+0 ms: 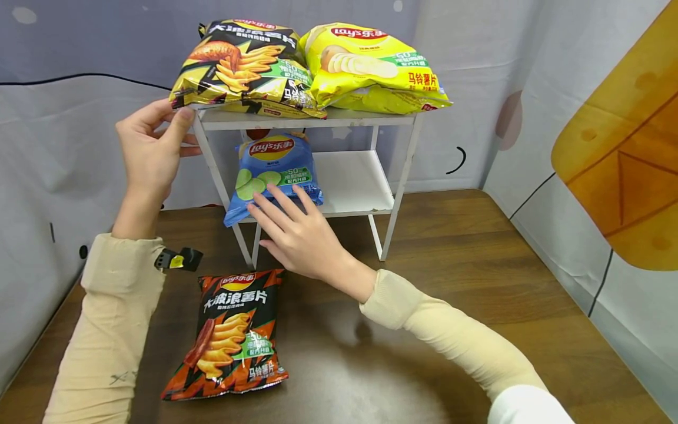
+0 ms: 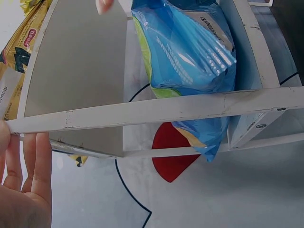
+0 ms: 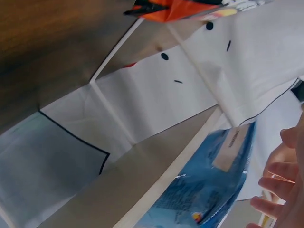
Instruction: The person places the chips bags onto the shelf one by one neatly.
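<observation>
My left hand grips the upper left corner of a small white two-tier rack, thumb in front and fingers behind, beside a black-and-gold chip bag. On the lower shelf, to the left, leans a blue Lay's chip bag. Straight, spread fingers of my right hand overlap this bag's lower front in the head view. From the right wrist, those fingers show beside the blue bag's face. A yellow Lay's chip bag lies on the top shelf, right of the black-and-gold one.
A red-and-black chip bag lies on the brown wooden table in front of the rack. Patterned cloth hangs behind, with an orange shape at right. Bare white shelf shows right of the blue bag.
</observation>
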Demonstrator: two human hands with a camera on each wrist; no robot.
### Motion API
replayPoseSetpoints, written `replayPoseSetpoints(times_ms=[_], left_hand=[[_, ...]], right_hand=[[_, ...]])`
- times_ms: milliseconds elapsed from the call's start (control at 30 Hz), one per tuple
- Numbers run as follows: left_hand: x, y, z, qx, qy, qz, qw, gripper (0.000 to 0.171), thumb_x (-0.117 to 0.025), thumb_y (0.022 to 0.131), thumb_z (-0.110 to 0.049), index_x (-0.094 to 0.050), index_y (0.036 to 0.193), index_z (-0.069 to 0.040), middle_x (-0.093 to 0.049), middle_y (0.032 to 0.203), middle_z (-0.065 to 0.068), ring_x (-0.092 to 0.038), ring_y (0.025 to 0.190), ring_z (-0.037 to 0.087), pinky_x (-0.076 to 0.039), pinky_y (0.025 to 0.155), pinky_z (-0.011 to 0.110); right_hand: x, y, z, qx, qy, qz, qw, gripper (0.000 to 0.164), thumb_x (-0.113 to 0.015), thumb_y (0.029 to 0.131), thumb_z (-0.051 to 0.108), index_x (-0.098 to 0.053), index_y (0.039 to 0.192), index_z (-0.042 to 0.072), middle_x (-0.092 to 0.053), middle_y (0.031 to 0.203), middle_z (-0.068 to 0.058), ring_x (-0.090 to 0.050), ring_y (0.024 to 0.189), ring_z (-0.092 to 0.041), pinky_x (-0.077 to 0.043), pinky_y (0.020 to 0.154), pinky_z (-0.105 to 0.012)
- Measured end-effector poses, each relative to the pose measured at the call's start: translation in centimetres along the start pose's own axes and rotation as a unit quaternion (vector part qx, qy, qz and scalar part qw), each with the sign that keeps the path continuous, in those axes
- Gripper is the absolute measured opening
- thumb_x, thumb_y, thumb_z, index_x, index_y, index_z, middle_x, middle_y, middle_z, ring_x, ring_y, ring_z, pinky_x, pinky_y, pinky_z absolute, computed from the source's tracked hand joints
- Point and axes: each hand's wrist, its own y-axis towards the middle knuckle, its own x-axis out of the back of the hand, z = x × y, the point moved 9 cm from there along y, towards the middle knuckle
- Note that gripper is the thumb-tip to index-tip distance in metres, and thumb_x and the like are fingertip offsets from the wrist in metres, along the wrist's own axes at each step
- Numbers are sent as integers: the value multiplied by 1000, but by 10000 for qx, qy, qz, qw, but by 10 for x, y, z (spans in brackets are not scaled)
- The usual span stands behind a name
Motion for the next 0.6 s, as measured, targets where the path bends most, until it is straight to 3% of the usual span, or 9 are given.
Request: replayPoseSetpoints(times_ms=[367,600], left_hand=[[0,-1,1,51,-32,-24,10000,17,-73,83,-8,-75,100,-4,-62,74,1,-61,49,7,-55,48,14],[0,-1,0,25,67,-32,10000,18,-73,83,-9,-75,101,-4,-62,74,1,-61,49,6,-55,49,15]], right_hand=[[22,-17,27,177,162,-183,9995,50,-53,94,45,-59,133,14,-56,139,-3,-48,134,-25,-38,114,-45],[33,-26,45,354,139,-348,9987,48,-52,94,48,-63,128,15,-60,134,-2,-53,129,-23,-46,107,-40]])
